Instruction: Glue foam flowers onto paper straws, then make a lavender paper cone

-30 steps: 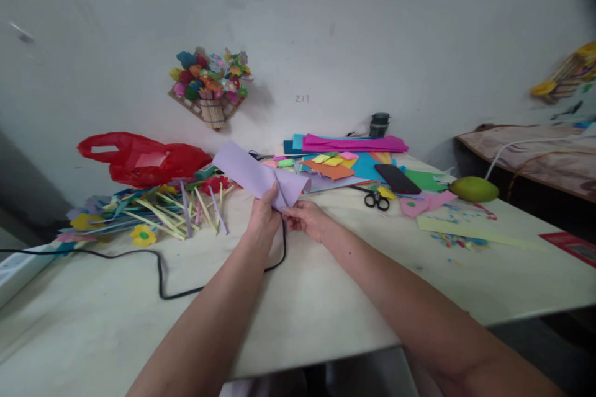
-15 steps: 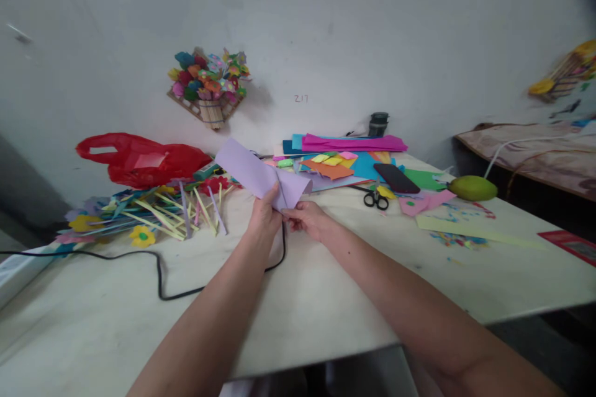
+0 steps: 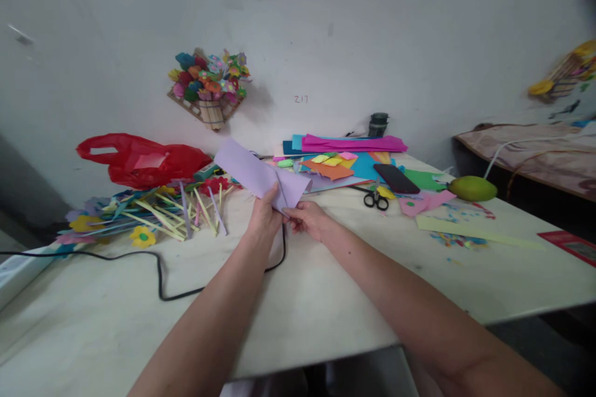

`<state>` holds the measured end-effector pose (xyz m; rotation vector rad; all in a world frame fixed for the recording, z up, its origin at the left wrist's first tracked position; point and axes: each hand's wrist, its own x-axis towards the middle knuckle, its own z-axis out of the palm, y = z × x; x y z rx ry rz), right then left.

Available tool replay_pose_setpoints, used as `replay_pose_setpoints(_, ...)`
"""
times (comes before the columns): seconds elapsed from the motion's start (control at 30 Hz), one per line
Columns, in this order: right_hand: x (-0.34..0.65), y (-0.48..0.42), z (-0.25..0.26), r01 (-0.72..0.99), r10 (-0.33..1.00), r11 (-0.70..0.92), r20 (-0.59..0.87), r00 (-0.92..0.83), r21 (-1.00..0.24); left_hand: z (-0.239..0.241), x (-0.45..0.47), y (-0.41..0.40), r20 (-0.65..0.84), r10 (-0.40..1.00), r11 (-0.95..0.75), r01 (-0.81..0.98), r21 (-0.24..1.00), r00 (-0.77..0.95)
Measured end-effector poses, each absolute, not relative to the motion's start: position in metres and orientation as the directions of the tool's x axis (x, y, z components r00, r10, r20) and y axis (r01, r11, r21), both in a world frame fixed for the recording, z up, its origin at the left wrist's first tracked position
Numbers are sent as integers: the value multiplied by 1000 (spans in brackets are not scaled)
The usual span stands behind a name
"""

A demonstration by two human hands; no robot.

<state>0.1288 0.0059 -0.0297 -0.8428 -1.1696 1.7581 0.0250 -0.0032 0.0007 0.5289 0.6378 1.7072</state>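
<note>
"Purple sheet [image 3: 244, 166]?"
"Centre frame; left hand [image 3: 267, 216] grips it, right hand [image 3: 308, 218] pinches its lower corner."
"Nearby?"
"Black cable [image 3: 284, 248] just below; scissors [image 3: 375, 200] centre right."
"Changes since earlier?"
"Both grips unchanged."

The number "217" [image 3: 301, 99] stands handwritten on the wall [image 3: 363, 31].

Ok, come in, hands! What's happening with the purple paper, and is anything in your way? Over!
Left hand gripping purple paper, right hand pinching its lower edge. Paper curled at right end. Black cable close below, possible snag.
</note>
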Motion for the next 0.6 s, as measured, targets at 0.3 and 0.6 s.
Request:
replay_pose_setpoints(0.3, 133, 2, -21, -218, 871, -283, -155, -465, -934, 4, 20, 2, -68, 950, -214, -794, 569, -305)
replay_pose_setpoints(0.6, 132, 4, -23, -258, 883, -262, -123, -453, -930, 6, 18, 4, -80, 929, -259, -792, 553, -360)
